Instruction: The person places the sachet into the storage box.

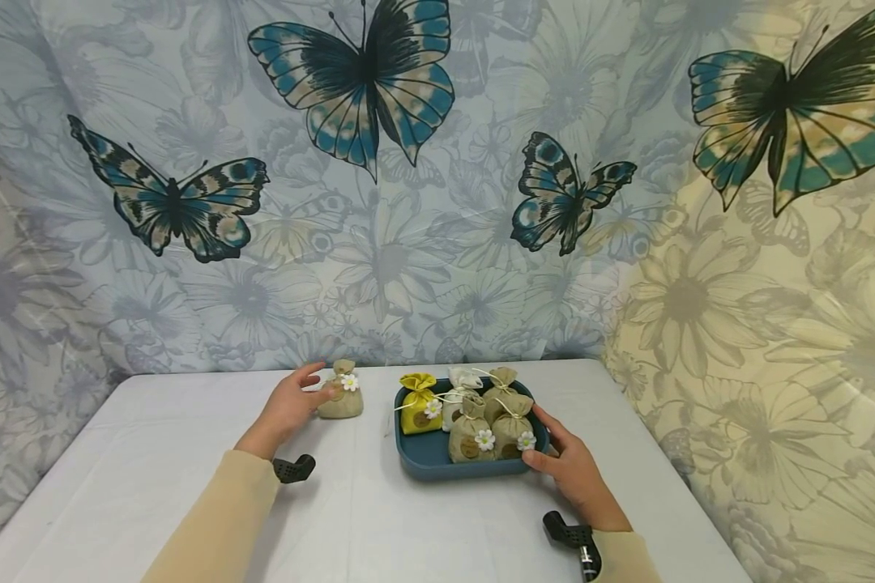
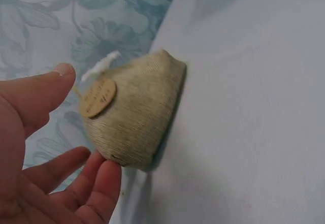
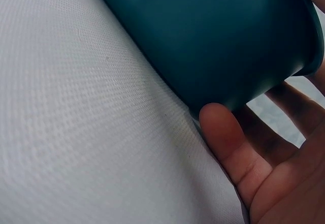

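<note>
A tan drawstring pouch (image 1: 341, 402) with a white flower and a round wooden tag (image 2: 98, 98) stands at the back left of the table. My left hand (image 1: 290, 405) is at its left side. In the left wrist view the fingertips touch the pouch's side while the thumb stays apart from it. My right hand (image 1: 572, 465) holds the right end of a blue tray (image 1: 437, 467), its thumb at the front right corner. The tray holds a yellow pouch (image 1: 417, 413), a white pouch (image 1: 452, 405) and three tan pouches (image 1: 469, 437).
A white cloth (image 1: 364, 526) covers the table. Behind it hangs a curtain (image 1: 467, 316) printed with butterflies and flowers, close to the table's back edge. A black wrist-camera mount (image 1: 295, 468) sits at the left wrist, another mount (image 1: 572, 534) at the right.
</note>
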Available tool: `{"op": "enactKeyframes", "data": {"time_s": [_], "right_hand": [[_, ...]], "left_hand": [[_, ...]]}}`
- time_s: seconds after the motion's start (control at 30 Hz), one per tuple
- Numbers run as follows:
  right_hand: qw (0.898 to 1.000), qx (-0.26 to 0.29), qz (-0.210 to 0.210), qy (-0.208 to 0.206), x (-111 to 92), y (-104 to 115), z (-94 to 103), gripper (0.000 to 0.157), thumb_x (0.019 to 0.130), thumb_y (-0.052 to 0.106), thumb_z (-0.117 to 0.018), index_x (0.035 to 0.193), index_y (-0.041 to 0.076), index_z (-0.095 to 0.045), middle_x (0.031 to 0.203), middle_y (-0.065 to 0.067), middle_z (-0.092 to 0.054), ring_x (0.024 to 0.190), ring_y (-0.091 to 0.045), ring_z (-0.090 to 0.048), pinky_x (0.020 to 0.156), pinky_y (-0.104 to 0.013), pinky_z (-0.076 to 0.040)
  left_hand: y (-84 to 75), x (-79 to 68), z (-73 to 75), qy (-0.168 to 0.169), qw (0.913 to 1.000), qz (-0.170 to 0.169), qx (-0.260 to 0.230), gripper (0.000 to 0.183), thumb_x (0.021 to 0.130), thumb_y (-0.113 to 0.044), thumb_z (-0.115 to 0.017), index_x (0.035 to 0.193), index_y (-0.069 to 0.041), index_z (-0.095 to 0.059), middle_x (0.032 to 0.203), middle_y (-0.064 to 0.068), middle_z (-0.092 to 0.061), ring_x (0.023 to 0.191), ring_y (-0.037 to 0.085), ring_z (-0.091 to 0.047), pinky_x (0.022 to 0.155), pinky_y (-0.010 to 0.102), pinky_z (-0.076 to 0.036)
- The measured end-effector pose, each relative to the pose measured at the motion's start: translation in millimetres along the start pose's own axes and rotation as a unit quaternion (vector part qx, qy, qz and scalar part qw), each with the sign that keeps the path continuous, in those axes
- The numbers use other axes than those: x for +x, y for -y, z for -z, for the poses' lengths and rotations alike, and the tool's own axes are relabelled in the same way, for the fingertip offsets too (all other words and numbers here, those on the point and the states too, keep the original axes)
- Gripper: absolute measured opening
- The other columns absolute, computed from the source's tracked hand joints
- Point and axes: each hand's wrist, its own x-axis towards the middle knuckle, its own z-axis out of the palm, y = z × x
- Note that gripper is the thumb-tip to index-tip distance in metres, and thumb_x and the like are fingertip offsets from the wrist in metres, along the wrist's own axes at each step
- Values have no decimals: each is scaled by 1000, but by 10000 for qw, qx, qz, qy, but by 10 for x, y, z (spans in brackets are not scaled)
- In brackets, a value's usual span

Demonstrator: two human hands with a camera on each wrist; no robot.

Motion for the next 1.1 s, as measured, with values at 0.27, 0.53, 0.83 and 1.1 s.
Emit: {"op": "enactKeyframes", "data": {"time_s": [0.27, 0.53, 0.83, 1.1], "right_hand": [[9999, 52, 96, -35, 5, -21, -19, 77, 88, 18, -77, 155, 17, -38, 158, -14, -31, 141, -44, -28, 108, -59, -30], [9999, 85, 117, -74, 5, -4, -26, 78, 87, 15, -77, 155, 15, -38, 157, -15, -31, 140, -44, -28, 107, -59, -30], [9999, 88, 118, -38, 0, 8, -7, 78, 88, 16, -77, 155, 16, -38, 158, -15, -31, 140, -46, -28, 107, -60, -30], [9999, -4, 58, -92, -9, 14, -9, 77, 88, 18, -77, 155, 16, -39, 157, -15, -32, 140, -46, -29, 107, -60, -30]], "left_hand": [[80, 68, -68, 19, 9962, -117, 867, 57, 97, -19, -68, 149, -6, -46, 134, 23, -55, 116, 35, -54, 80, 39, -51], [112, 81, -92, -99, 9915, -280, 1271, 41, 95, -12, -68, 135, -10, -62, 126, 14, -60, 105, 29, -55, 78, 40, -48], [133, 55, -98, -6, 9923, -287, 1201, 36, 95, -13, -68, 131, -11, -66, 134, 17, -58, 118, 35, -55, 94, 50, -45], [104, 20, -128, 47, 9949, -302, 961, 29, 96, -15, -68, 124, -10, -68, 135, 16, -58, 123, 38, -52, 98, 52, -42]]}}
